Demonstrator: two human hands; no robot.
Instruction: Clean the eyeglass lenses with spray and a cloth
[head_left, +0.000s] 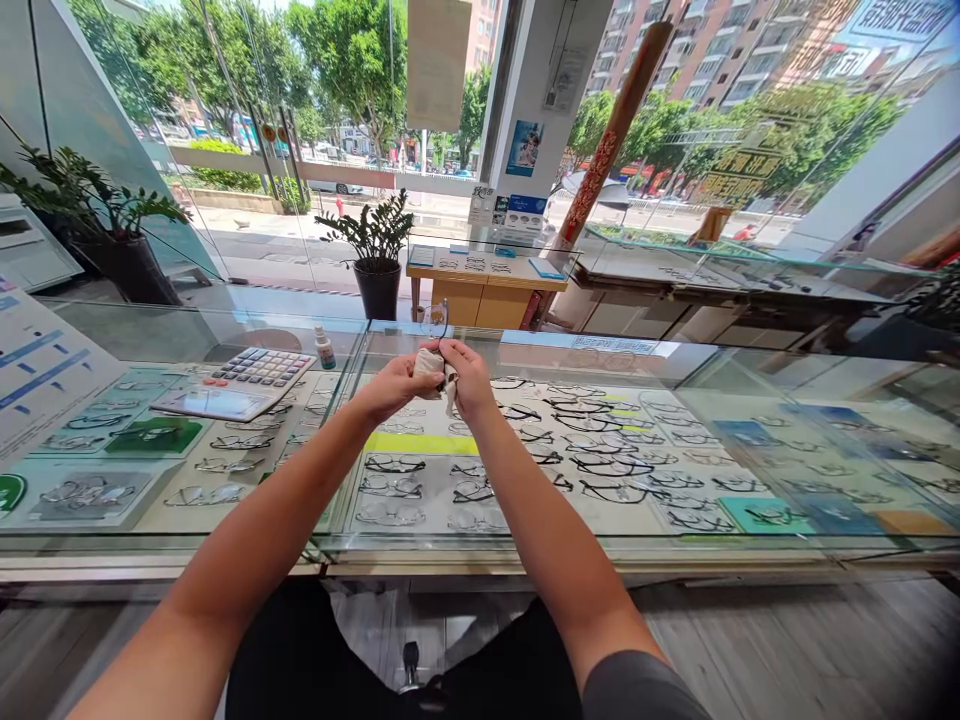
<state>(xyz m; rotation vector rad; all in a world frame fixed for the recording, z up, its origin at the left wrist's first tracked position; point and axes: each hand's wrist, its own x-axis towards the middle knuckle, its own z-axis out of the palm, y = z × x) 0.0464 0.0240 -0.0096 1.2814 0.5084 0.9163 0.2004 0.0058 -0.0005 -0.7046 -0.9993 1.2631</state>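
Note:
Both hands meet over the glass counter, working on a pair of eyeglasses (435, 318). One lens and a dark temple stick up above the fingers; the rest of the frame is hidden by the hands and the cloth. My left hand (394, 388) is closed on a pale beige cloth (427, 364), its thumb pressed against the fabric. My right hand (469, 378) is closed around the eyeglasses, with a loose end of the cloth hanging below its fingers.
The glass display counter (600, 548) holds rows of eyeglasses under its top. On it to the left are a calculator (255, 380), a small bottle (324, 350) and a printed board (52, 370). Potted plants (377, 285) and another display table (487, 290) stand beyond.

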